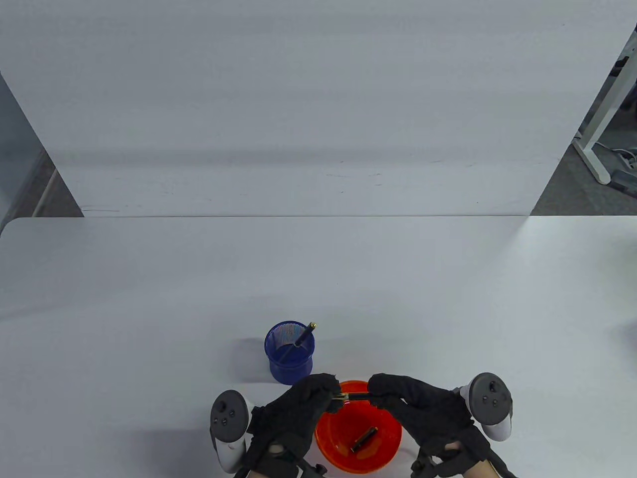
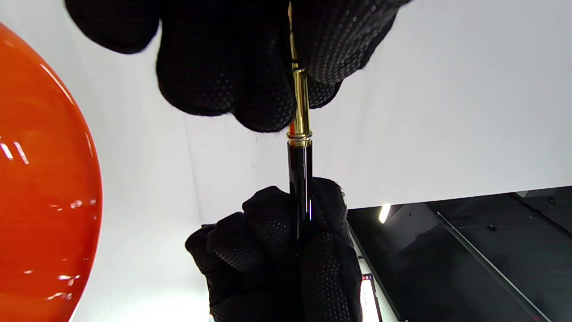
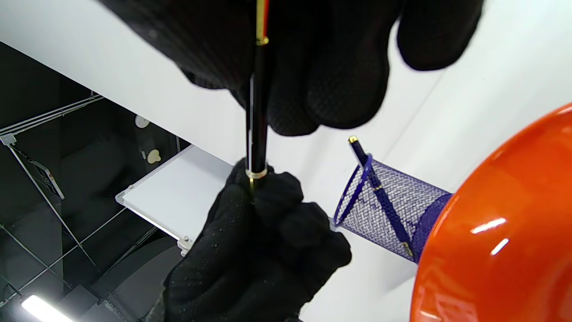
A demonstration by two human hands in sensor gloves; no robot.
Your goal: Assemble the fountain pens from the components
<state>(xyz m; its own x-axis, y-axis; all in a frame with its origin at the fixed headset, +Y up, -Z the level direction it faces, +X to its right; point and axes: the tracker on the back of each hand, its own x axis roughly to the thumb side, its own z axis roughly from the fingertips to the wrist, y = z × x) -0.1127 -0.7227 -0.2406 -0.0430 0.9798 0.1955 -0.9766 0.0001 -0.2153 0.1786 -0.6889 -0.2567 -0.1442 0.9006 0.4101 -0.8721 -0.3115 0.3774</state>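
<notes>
Your left hand (image 1: 303, 406) and right hand (image 1: 413, 406) each pinch one end of the pen (image 1: 354, 396) above the orange bowl (image 1: 385, 450) at the table's near edge.

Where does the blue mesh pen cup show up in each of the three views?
Table view: blue mesh pen cup near bottom centre, just beyond the orange bowl.
Left wrist view: not in it.
Right wrist view: right of centre, lying tilted beside the bowl.
Shared landmark: the orange bowl.

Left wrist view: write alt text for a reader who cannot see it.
Two black-gloved hands join a fountain pen: the left hand pinches the gold section, the right hand grips the black barrel. An orange bowl fills the left edge.
</notes>
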